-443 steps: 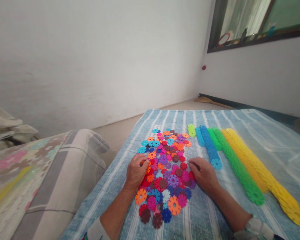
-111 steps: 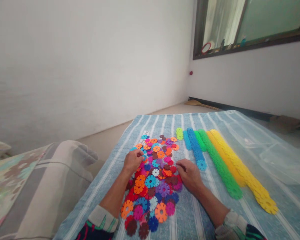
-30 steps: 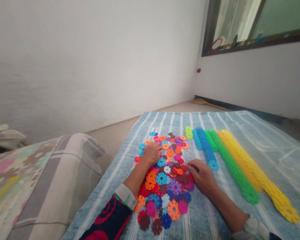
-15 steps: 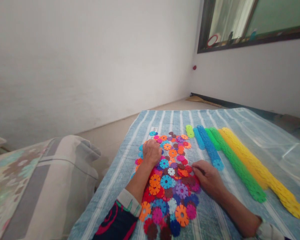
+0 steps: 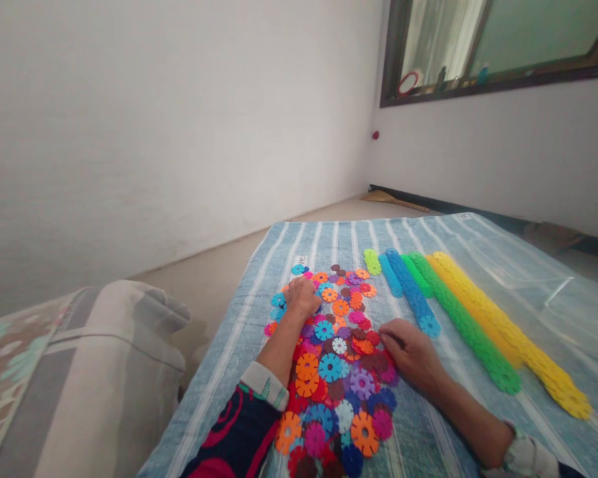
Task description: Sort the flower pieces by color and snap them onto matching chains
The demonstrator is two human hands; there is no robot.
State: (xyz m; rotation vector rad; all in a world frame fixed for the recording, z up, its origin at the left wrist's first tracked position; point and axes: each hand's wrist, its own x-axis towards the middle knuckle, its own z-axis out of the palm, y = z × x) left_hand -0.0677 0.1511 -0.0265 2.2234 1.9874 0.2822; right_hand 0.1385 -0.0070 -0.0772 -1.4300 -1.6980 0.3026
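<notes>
A loose heap of flat plastic snowflake discs [image 5: 336,362] in orange, blue, pink, purple and red lies on a blue striped cloth [image 5: 239,358]. My left hand [image 5: 302,297] reaches to the heap's far left part, fingers curled down onto the discs there; what they grip is hidden. My right hand [image 5: 409,353] rests at the heap's right edge, fingers bent and touching red and brown discs. Right of the heap run sorted rows of discs: blue [image 5: 408,292], green [image 5: 461,322] and yellow [image 5: 508,338].
A grey and patterned pillow [image 5: 94,372] lies left of the cloth. A clear plastic sheet [image 5: 543,285] covers the cloth's right side. White walls stand behind, with a dark-framed window [image 5: 478,53] at the upper right and bare floor [image 5: 219,272] beyond the cloth.
My left hand has moved from the heap's near left edge to its far left part. My right hand has stayed at the heap's right edge. The camera has shifted slightly.
</notes>
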